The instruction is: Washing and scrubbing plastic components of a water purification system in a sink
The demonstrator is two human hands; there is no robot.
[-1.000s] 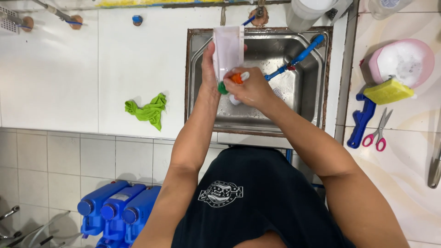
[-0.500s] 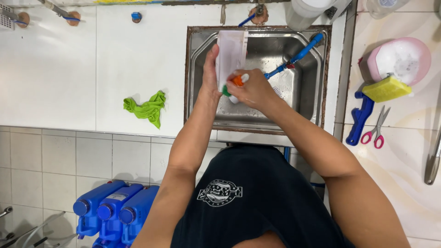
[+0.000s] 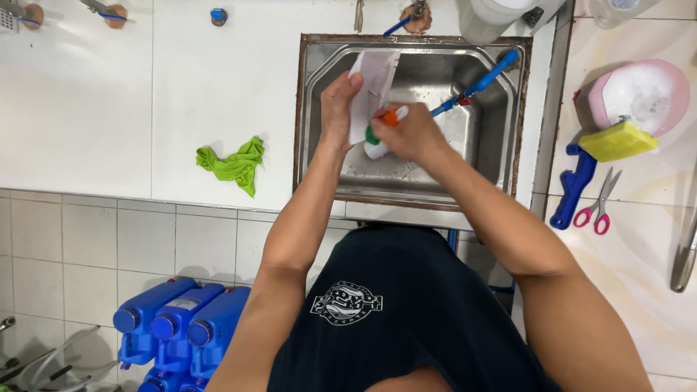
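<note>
two hands point(image 3: 377, 123), one white board point(image 3: 372, 91), three blue jugs point(image 3: 178, 327)

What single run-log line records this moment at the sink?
left hand: holds white flat piece | right hand: grips orange-and-green brush against it | place: over steel sink

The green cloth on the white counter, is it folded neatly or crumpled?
Crumpled: the green cloth lies bunched in uneven folds, left of the steel sink.
</note>
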